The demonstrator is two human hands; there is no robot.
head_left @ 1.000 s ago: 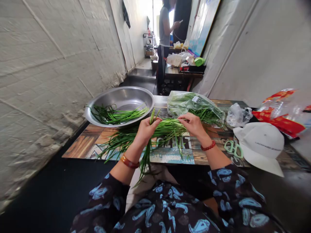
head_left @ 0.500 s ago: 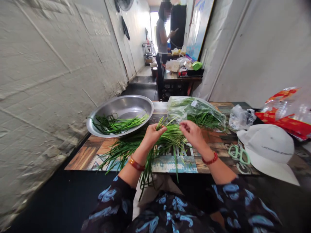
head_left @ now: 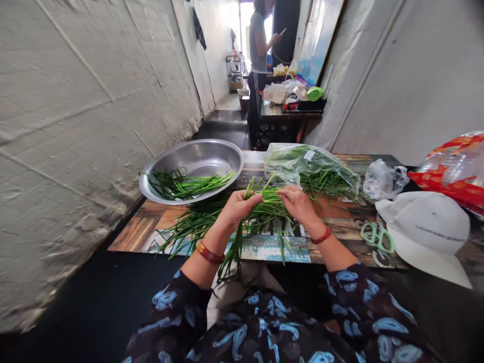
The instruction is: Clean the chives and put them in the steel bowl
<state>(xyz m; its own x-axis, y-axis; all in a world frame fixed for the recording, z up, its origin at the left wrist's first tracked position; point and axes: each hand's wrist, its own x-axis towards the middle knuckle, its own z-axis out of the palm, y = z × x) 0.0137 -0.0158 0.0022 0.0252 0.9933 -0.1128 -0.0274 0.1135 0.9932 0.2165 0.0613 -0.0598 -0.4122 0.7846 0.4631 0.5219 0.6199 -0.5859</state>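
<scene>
My left hand [head_left: 241, 205] is closed round a small bunch of garlic chives [head_left: 235, 247]. The pale stalk ends poke out above my thumb, and the green leaves hang down past the table's front edge. My right hand [head_left: 298, 204] is pinched, its fingertips just right of that bunch; what they hold, if anything, is too small to make out. Beneath both hands lies a loose pile of chives [head_left: 196, 222] on the patterned table [head_left: 128, 234]. Behind and to the left, a metal basin [head_left: 189, 154] holds more chives [head_left: 189, 185].
Behind my right hand lies a clear plastic bag [head_left: 291, 156] of chives. Farther right are a crumpled plastic bag [head_left: 383, 179], pale green scissors [head_left: 377, 237], a white cap [head_left: 427, 217] and a red-and-clear package [head_left: 449, 171]. A person [head_left: 259, 55] stands beyond the table.
My right fingertips have come slightly nearer the bunch in my left hand, which keeps its hold. The whole view has shifted a little.
</scene>
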